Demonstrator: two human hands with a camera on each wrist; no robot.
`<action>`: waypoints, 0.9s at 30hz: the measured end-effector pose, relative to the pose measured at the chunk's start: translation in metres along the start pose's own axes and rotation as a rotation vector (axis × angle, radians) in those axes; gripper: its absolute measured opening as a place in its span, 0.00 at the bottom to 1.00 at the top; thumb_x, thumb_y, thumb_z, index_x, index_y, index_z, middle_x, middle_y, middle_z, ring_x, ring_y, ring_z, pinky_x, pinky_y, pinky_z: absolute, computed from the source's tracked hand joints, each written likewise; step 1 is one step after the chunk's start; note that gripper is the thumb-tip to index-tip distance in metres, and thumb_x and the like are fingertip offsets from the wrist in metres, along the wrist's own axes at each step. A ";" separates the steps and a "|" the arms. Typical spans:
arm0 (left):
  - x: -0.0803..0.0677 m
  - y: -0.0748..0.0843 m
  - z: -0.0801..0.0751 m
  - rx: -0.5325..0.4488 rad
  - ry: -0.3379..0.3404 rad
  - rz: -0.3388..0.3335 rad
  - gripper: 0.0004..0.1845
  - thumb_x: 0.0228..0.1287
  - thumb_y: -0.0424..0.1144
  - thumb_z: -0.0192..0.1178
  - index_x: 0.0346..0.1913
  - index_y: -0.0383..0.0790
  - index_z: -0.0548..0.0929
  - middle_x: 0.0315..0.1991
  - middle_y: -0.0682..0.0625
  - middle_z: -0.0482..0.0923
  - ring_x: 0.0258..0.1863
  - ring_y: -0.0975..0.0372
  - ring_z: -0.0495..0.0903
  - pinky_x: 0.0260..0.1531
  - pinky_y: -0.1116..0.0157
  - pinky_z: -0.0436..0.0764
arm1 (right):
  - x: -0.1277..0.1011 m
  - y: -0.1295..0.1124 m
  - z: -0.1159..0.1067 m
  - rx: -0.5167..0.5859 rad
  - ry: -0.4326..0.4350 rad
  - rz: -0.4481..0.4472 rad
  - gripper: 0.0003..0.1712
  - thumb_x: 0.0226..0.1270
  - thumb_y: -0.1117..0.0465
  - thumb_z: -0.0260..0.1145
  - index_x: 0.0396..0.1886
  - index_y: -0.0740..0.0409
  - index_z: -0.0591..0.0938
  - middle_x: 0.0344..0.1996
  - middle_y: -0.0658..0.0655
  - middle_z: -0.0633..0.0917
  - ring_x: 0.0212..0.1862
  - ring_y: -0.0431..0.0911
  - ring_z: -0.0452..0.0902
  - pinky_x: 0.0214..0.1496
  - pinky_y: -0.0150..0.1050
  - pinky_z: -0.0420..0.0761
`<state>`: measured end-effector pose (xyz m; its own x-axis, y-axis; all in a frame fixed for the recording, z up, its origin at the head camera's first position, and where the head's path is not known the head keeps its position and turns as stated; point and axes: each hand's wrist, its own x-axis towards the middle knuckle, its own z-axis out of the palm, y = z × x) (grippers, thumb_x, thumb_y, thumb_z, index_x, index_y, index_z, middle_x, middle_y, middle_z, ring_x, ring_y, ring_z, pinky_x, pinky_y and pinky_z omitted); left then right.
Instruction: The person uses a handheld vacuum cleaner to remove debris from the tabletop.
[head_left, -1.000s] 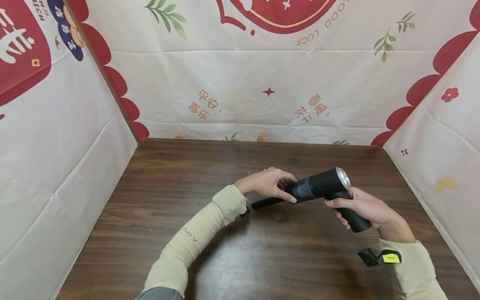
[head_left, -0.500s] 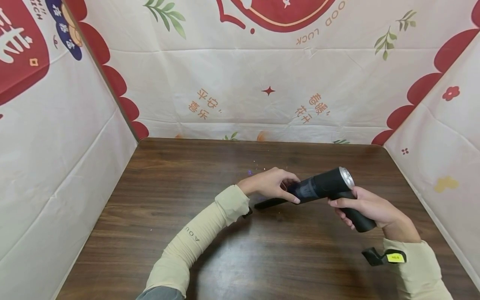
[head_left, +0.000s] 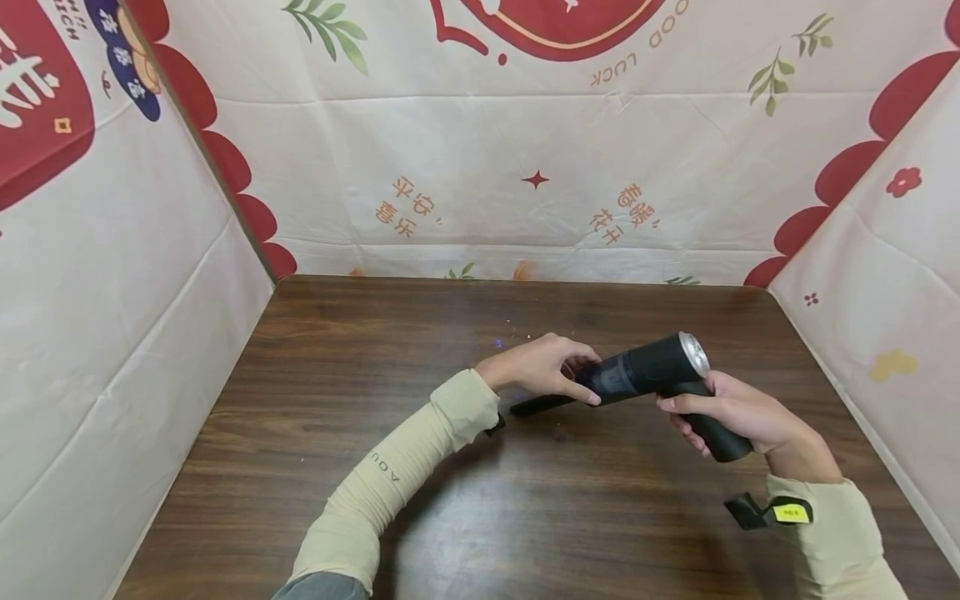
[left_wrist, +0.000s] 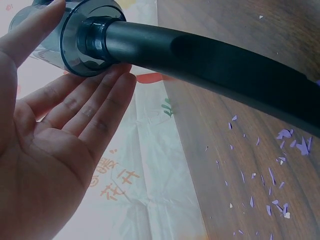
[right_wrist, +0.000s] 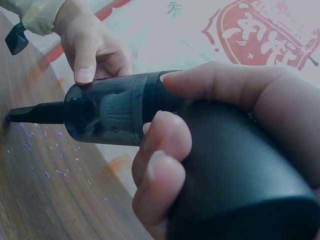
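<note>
A black handheld vacuum cleaner point(head_left: 660, 364) slants over the table, its silver end up at the right. My right hand point(head_left: 738, 412) grips its thick black handle, fingers wrapped round it in the right wrist view. My left hand point(head_left: 536, 365) holds the clear dust cup point(right_wrist: 107, 117) near its front, thumb on one side and nearly straight fingers on the other. From the cup a long narrow nozzle point(left_wrist: 210, 62) runs down, its tip right at the tabletop in the right wrist view. Purple scraps point(left_wrist: 280, 205) lie scattered on the wood beside the nozzle.
The brown wooden table point(head_left: 300, 467) is walled at the back and both sides by white printed cloth point(head_left: 450, 142). A few tiny pale specks lie behind the left hand. A black strap device point(head_left: 768, 512) sits on the right sleeve.
Both hands and the vacuum cleaner have shifted slightly to the right, mostly in the first half second. A purple scrap behind the left hand shows more fully.
</note>
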<state>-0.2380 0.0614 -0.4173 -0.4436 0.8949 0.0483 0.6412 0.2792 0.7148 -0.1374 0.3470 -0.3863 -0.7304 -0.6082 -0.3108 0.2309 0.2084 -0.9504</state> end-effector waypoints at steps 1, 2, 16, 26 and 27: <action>0.000 0.000 0.000 0.006 0.001 0.001 0.27 0.60 0.48 0.71 0.59 0.40 0.80 0.45 0.54 0.84 0.43 0.67 0.82 0.47 0.73 0.81 | 0.000 0.000 0.000 0.000 -0.002 -0.004 0.09 0.77 0.67 0.51 0.47 0.62 0.77 0.24 0.50 0.81 0.23 0.41 0.79 0.26 0.37 0.83; 0.001 0.000 0.000 0.010 0.002 0.003 0.27 0.60 0.49 0.71 0.59 0.40 0.80 0.45 0.54 0.84 0.42 0.68 0.82 0.47 0.73 0.81 | -0.001 0.000 -0.001 0.003 -0.004 -0.005 0.09 0.77 0.67 0.51 0.47 0.61 0.77 0.24 0.50 0.81 0.23 0.41 0.79 0.26 0.37 0.84; -0.001 0.001 0.001 -0.018 0.001 -0.024 0.30 0.60 0.49 0.71 0.62 0.39 0.78 0.50 0.51 0.83 0.43 0.70 0.80 0.49 0.73 0.80 | -0.003 0.002 0.000 -0.002 0.011 -0.010 0.09 0.78 0.67 0.50 0.48 0.61 0.77 0.25 0.51 0.81 0.23 0.41 0.80 0.26 0.39 0.84; -0.013 -0.008 0.000 -0.044 0.003 -0.062 0.32 0.60 0.48 0.72 0.65 0.40 0.75 0.52 0.49 0.81 0.46 0.68 0.80 0.50 0.73 0.80 | 0.004 0.002 0.003 0.006 0.015 -0.013 0.09 0.77 0.67 0.51 0.48 0.60 0.77 0.25 0.51 0.81 0.23 0.41 0.79 0.26 0.37 0.84; -0.015 -0.010 0.000 -0.042 -0.001 -0.072 0.33 0.60 0.47 0.72 0.66 0.40 0.75 0.53 0.49 0.81 0.47 0.68 0.80 0.50 0.73 0.80 | 0.004 0.002 0.003 0.009 0.017 -0.017 0.09 0.77 0.67 0.51 0.48 0.60 0.77 0.25 0.51 0.81 0.23 0.41 0.79 0.26 0.36 0.83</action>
<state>-0.2378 0.0450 -0.4255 -0.4868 0.8735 -0.0045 0.5811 0.3276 0.7450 -0.1379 0.3429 -0.3891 -0.7448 -0.5985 -0.2949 0.2247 0.1912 -0.9555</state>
